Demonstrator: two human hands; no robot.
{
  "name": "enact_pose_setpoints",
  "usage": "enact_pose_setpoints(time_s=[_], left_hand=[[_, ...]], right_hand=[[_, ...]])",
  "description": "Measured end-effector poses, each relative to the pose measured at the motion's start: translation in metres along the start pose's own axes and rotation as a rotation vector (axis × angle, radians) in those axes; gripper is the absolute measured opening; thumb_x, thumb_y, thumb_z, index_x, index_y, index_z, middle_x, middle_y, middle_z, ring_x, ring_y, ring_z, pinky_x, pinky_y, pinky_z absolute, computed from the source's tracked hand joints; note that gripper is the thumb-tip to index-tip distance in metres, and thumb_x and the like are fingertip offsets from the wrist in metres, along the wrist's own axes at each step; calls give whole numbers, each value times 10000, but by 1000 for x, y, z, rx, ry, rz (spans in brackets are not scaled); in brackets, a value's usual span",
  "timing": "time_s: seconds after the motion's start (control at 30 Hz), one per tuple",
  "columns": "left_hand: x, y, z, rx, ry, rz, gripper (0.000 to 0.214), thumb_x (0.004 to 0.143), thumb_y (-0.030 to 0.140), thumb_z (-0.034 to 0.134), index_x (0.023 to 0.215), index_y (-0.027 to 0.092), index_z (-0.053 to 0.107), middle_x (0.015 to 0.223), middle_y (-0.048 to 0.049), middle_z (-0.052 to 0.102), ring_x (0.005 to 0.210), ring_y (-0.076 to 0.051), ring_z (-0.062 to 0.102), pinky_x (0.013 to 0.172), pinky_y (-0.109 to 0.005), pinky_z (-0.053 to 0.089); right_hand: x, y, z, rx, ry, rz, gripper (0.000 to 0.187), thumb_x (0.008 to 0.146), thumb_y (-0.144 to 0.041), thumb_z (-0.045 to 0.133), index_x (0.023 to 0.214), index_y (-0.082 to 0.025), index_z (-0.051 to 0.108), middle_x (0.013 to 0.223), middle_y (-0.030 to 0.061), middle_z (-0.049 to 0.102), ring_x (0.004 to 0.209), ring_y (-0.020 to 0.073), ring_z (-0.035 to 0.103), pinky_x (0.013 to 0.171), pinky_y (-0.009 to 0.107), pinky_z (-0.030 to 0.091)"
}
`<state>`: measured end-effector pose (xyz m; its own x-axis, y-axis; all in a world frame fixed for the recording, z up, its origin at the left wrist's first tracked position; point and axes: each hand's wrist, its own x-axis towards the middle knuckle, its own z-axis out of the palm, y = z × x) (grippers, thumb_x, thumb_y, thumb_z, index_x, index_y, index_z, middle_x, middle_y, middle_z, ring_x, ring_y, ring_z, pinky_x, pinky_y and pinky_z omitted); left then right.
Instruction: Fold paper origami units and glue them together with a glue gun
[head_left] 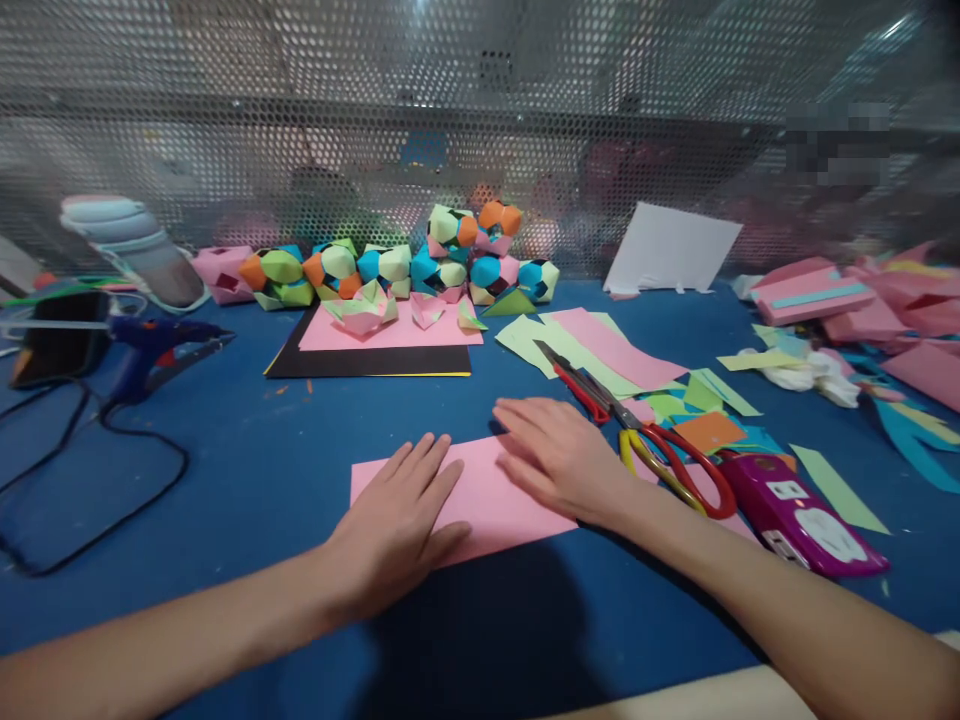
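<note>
A pink sheet of paper (484,500) lies flat on the blue table in front of me. My left hand (401,515) rests on its left part, palm down with the fingers stretched out. On the right part lies my right hand (559,455), fingers extended and fairly flat against the paper. Just beyond the right hand are scissors with red and yellow handles (652,455), blades pointing away to the left. Next to them sits a purple case with white designs (806,515).
Folded paper balls (337,270) line the back by a perforated metal screen (300,60). A blue glue gun (154,350) with a looping black cord and a bottle (142,250) stand left. Paper scraps (709,430) and pink pieces (814,300) crowd the right, near a white card (671,250).
</note>
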<state>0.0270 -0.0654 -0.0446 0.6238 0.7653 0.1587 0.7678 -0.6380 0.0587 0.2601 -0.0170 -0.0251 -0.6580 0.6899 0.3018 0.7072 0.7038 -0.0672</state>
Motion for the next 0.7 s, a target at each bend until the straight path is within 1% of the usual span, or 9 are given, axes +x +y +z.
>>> enact_pose_setpoints(time_s=[0.07,0.13,0.2,0.23,0.37,0.43,0.53,0.6,0.7], left_hand=[[0,0,0,-12,2,9,495,909,366,447,1327,103,464,1444,-221,383,1337,-342,362,1066,-541,354],[1,0,-1,-17,-12,12,486,894,332,467,1318,95,470,1441,-229,382,1335,-351,363,1062,-547,360],[2,0,-3,-14,-28,15,489,884,322,481,1311,84,476,1437,-237,383,1329,-363,366,1056,-551,367],[2,0,-3,-11,-32,18,489,880,316,487,1307,79,479,1434,-240,387,1326,-369,368,1053,-553,369],[1,1,-2,-15,8,26,449,882,286,476,1289,97,490,1421,-220,421,1319,-351,389,1050,-543,380],[0,0,-1,-11,58,35,398,892,239,443,1260,106,511,1398,-208,459,1295,-332,431,1040,-527,401],[1,-5,-1,-8,138,65,346,900,153,382,1195,103,555,1329,-212,530,1211,-301,528,992,-481,461],[3,-11,-5,-16,163,60,337,911,146,350,1155,114,581,1285,-210,566,1142,-284,580,936,-459,501],[6,-19,-14,-14,121,-3,341,926,200,344,1145,130,596,1263,-186,588,1090,-289,603,889,-468,515]], right_hand=[[0,3,-3,-16,-87,-57,492,936,-431,394,1283,-115,542,1352,144,526,1261,278,465,1035,470,378],[-1,6,-6,-119,-120,48,555,930,-488,383,1263,-80,556,1344,182,523,1290,317,432,1065,528,318],[-2,7,-8,-233,-57,194,584,928,-489,379,1235,-30,570,1344,231,502,1309,360,396,1079,572,267],[-3,6,-10,-250,-30,212,562,936,-459,373,1230,-23,572,1357,231,487,1319,358,382,1087,565,261],[-6,-4,-10,-108,-127,68,409,946,-313,372,1204,-90,599,1349,144,529,1249,289,484,1024,459,409],[-7,-8,-11,-68,-185,63,388,931,-285,400,1195,-79,595,1293,153,574,1173,297,534,962,446,461],[-6,-7,-16,-17,-209,141,378,907,-269,448,1206,-73,569,1170,170,617,1071,302,561,910,453,477],[-4,-5,-20,74,-223,232,367,883,-283,499,1196,-104,565,1076,145,624,1002,277,579,860,425,490],[-1,-3,-22,244,-242,361,221,849,-257,527,1025,-156,615,906,75,618,859,220,597,752,353,489]])
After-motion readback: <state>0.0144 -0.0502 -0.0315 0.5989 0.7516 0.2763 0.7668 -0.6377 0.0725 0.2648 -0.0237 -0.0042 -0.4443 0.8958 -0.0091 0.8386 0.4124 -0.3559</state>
